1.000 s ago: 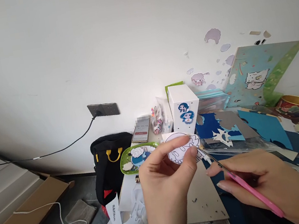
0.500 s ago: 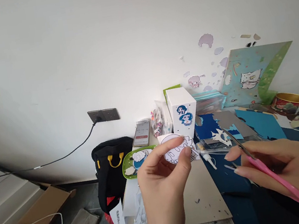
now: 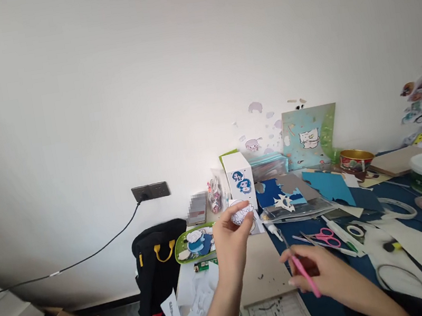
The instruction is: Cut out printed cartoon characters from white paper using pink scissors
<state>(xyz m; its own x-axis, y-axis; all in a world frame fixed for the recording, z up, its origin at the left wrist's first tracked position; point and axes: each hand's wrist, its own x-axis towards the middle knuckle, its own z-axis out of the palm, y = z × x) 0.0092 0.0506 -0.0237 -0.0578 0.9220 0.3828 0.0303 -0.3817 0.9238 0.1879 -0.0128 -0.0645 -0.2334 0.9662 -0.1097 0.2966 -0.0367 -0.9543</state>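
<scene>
Work in front of white box [image 3: 239, 180]: pinches paper cutout [image 3: 240, 212] between thumb and fingertips of left hand [image 3: 228, 241], raised just before box's lower front. Clenches right hand [image 3: 325, 271] around pink-handled tool [image 3: 305, 274], lower and right of box, thin metal tip aimed up toward it, beside grey card [image 3: 262, 264] lying below box. Nearby, green tray [image 3: 180, 245] just left of box, pink scissors [image 3: 326, 237] lying flat down to its right.

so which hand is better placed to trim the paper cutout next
Right, probably: the right hand grips the pink-handled tool, its tip pointing towards the paper cutout, which the left hand pinches.
</scene>
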